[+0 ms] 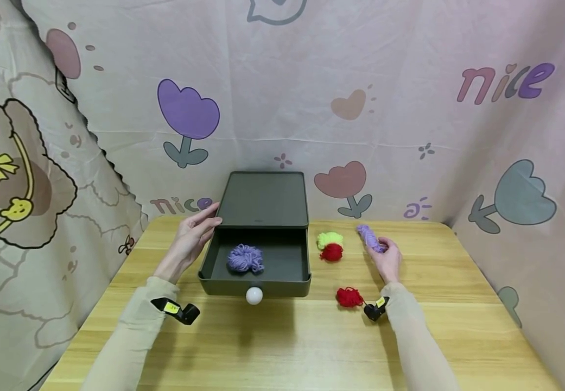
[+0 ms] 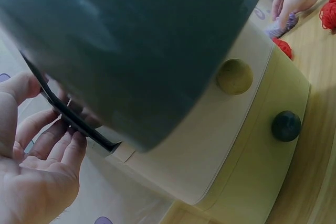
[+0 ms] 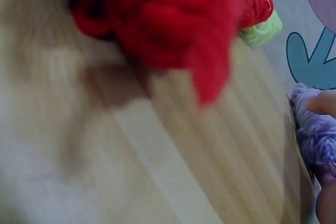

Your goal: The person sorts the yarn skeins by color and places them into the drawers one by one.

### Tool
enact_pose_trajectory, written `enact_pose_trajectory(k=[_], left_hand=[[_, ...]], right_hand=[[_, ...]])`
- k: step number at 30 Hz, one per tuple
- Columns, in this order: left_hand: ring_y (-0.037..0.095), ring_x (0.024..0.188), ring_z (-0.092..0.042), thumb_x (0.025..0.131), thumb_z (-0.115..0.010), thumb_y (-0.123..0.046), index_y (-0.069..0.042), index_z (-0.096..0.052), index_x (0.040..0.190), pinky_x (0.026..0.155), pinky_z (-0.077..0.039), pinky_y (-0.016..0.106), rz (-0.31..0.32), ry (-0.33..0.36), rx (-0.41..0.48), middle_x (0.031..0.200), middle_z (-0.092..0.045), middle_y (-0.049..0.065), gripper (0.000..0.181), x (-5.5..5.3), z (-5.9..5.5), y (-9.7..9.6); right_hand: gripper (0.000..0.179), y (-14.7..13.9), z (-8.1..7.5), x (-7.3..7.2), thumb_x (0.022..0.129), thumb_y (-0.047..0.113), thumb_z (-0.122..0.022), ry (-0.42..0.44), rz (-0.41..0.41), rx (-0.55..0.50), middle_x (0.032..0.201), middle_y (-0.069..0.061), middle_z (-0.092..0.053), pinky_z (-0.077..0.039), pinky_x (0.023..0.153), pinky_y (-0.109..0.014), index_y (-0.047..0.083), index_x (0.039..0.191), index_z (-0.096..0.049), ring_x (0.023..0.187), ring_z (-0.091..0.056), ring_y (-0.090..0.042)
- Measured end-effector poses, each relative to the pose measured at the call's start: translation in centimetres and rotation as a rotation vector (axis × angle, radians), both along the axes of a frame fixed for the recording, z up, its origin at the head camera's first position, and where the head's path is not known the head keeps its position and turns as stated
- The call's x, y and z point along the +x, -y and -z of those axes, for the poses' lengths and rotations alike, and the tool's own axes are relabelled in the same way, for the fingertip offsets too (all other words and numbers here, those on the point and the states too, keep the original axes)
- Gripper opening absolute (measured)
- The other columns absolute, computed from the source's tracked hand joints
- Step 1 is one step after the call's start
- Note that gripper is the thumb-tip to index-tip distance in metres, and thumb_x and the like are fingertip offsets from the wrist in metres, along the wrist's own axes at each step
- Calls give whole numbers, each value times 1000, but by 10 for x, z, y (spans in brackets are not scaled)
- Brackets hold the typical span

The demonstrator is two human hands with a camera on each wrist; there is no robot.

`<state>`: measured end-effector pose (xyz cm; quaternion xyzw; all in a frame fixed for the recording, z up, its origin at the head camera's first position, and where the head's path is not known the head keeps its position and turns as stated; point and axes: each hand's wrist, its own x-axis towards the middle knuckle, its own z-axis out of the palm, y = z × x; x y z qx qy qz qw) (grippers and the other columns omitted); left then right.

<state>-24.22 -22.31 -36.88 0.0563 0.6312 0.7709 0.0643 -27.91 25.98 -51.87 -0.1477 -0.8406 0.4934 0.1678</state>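
A stacked drawer unit has a dark grey top [image 1: 265, 199]. Its dark top drawer [image 1: 270, 286], with a white knob [image 1: 254, 296], stands pulled out, and a ball of purple yarn [image 1: 245, 259] lies inside. My left hand [image 1: 184, 247] touches the unit's left side near the front, fingertips along the dark edge [image 2: 73, 118]. At the right, my right hand [image 1: 387, 260] pinches a long purple yarn skein [image 1: 370, 238] between thumb and fingers; the right wrist view catches this purple skein [image 3: 316, 129] only at its edge.
Right of the drawer lie a yellow-green yarn ball [image 1: 330, 240] and a red one [image 1: 331, 252] against it. Another red yarn ball [image 1: 349, 297] sits nearer, beside the right wrist. Below the open drawer are a cream drawer [image 2: 197, 145] and a yellowish drawer [image 2: 262, 156], each with a knob.
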Motion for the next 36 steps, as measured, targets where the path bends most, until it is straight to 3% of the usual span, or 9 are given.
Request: enact_pose_trajectory(k=[12, 30, 36], left_hand=[[16, 157, -13, 101, -55, -7, -4, -27, 158, 95, -46, 5, 4, -1, -2, 172, -8, 0, 64, 0, 0, 0], [14, 154, -20, 101, -55, -6, -3, -28, 158, 93, -48, 5, -6, -2, 4, 172, -10, 1, 63, 0, 1, -1], [13, 152, -23, 101, -55, -7, -4, -28, 158, 93, -48, 5, -7, 0, 3, 172, -9, 1, 63, -1, 1, -1]], right_hand=[[50, 2, 0, -4, 86, 14, -75, -2, 24, 62, 130, -31, -61, -45, 108, -51, -3, 131, -61, 118, -57, -42], [44, 2, 1, -3, 85, 12, -72, -8, 56, 51, 126, -30, -64, -48, 102, -48, -3, 126, -65, 114, -60, -40], [39, 2, 0, -1, 85, 12, -72, -57, 84, 45, 119, -29, -68, -48, 90, -34, -3, 120, -68, 106, -62, -36]])
